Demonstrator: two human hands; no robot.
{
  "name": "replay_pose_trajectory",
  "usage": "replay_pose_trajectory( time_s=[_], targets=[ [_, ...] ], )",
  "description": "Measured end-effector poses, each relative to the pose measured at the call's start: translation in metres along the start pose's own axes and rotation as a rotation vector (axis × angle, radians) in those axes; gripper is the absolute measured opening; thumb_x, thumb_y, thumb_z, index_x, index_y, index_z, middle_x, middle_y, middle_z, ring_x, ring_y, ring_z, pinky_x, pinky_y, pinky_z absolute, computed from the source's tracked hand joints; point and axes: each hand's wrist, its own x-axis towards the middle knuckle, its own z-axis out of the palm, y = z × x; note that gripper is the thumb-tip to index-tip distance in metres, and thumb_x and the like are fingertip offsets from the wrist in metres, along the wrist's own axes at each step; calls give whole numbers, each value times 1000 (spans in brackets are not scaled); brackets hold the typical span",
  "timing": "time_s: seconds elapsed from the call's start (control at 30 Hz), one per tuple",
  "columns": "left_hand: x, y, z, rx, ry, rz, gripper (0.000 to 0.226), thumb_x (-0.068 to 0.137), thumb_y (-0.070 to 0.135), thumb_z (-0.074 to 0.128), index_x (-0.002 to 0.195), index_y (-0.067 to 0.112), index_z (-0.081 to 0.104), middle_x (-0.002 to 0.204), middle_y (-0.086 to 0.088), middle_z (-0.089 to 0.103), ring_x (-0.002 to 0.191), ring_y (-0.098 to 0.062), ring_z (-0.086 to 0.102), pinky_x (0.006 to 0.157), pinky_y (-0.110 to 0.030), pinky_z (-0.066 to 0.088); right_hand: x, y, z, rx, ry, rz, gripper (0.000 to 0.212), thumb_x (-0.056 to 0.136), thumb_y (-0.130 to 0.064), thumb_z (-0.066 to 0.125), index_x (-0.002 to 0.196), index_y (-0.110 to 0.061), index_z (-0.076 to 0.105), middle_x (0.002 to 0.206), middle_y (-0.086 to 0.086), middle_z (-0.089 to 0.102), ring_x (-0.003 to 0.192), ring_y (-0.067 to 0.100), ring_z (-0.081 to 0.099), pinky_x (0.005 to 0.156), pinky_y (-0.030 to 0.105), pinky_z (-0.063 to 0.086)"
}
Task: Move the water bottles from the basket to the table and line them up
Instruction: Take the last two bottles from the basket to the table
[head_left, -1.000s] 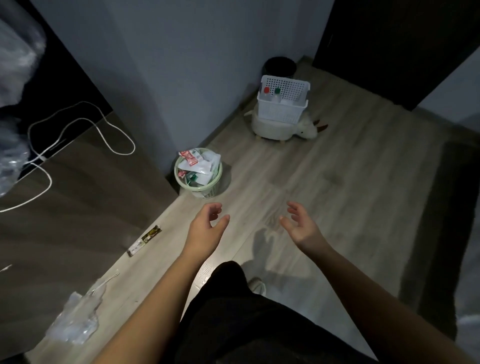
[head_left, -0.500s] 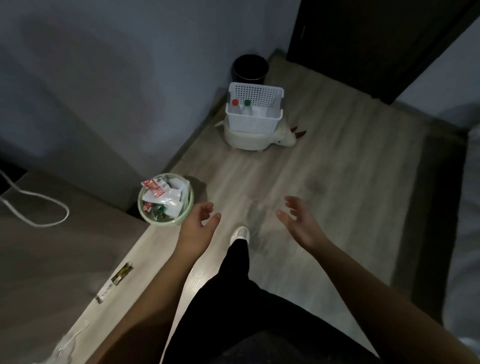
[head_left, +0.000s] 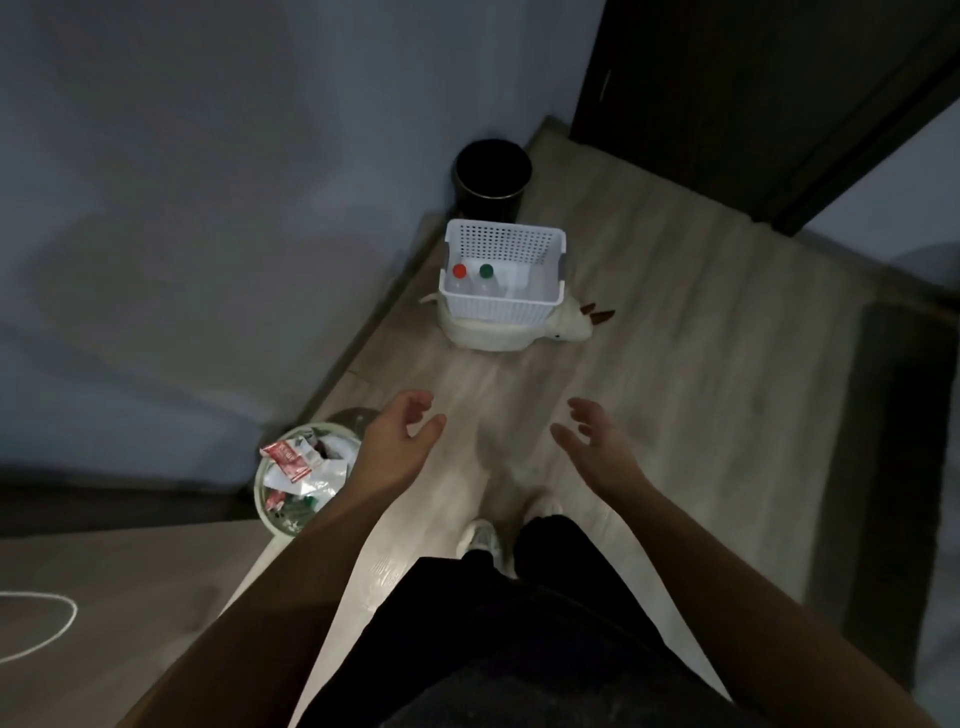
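Basket (head_left: 501, 283) nearer than before, bottle bodies hidden behind its wall, both hands (head_left: 397, 447) spread, empty.

Basket (head_left: 501, 306): white perforated plastic. Bottles (head_left: 471, 283): clear plastic, red and green caps. Floor (head_left: 675, 364): pale wood grain, slight sheen. Bin (head_left: 491, 179): dark, smooth. Wall (head_left: 208, 208): matt.

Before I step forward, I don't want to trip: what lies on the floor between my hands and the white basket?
In the head view, only bare wood floor lies between the left hand, right hand and basket.
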Motion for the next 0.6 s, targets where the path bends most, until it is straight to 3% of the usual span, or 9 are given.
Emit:
replay_pose_trajectory(
  time_s=[0.1, 0.27, 0.37, 0.5, 0.6],
  targets=[
    [29, 5, 4, -12, 33, 7, 23, 90, 20, 65, 113, 17, 62, 107, 2, 66, 104, -18, 62, 92, -37, 51, 38, -8, -4, -16, -30, 1, 52, 91, -29, 65, 137, -15, 45, 137, 7, 52, 119, 21, 52, 99, 34, 43],
    [97, 29, 22, 2, 85, -19, 24, 94, 27, 60, 117, 22, 60, 112, 12, 61, 106, -8, 57, 77, -8, 39, 128, -30, -23, -40, -70, -26, 54, 91, -30, 65, 138, -12, 45, 138, 7, 51, 122, 22, 51, 104, 38, 41],
    [143, 46, 34, 28, 73, -47, 28, 95, 32, 56, 122, 21, 57, 120, 11, 57, 110, -6, 54, 78, -11, 40, 188, -48, -34, -53, -112, -62, 55, 90, -29, 66, 139, -12, 45, 139, 5, 50, 123, 19, 50, 101, 31, 39],
    [203, 60, 46, 90, 68, -90, 31, 94, 34, 57, 123, 22, 57, 124, 8, 58, 113, -9, 55, 93, -29, 48, 261, -67, -36, -98, -238, -53, 56, 90, -30, 66, 139, -14, 44, 138, 4, 50, 125, 18, 48, 99, 26, 36],
    [246, 51, 58, 150, 62, -128, 32, 93, 34, 59, 123, 22, 58, 126, 7, 59, 113, -9, 55, 91, -25, 46, 312, -69, -21, -144, -338, -74, 60, 90, -26, 67, 142, -9, 42, 141, 8, 48, 131, 21, 45, 105, 29, 34]
  ],
)
